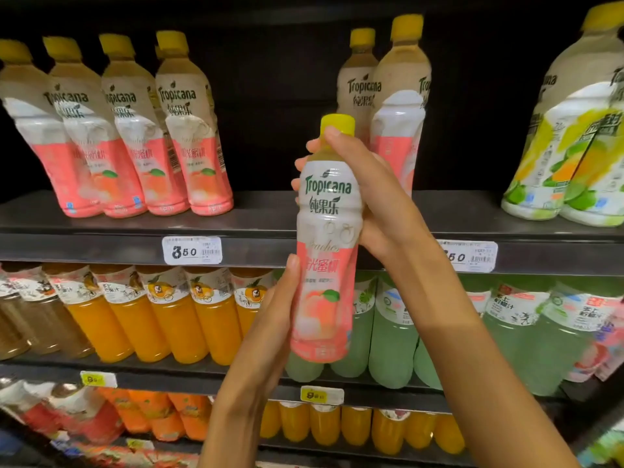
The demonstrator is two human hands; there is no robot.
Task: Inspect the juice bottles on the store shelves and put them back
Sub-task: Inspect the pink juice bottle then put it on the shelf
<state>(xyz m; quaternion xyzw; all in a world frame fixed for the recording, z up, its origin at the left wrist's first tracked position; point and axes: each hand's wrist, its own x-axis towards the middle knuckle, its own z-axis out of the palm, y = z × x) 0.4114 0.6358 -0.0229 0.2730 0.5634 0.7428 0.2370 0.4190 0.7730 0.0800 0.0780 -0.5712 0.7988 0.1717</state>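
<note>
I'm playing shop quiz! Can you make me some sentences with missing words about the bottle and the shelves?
1. The held peach bottle has a ___ cap.
2. The right hand grips the bottle's upper part; the left hand holds its ___ part.
3. The white price tag sits on the shelf edge ___ the orange juice bottles.

Missing words: yellow; lower; above

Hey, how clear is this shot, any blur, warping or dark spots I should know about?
Head view: the held bottle is sharp and well lit; shelf bottles at the edges lean and smear from wide-angle distortion; the shelf back is near black; the price tag reads only partly.
</note>
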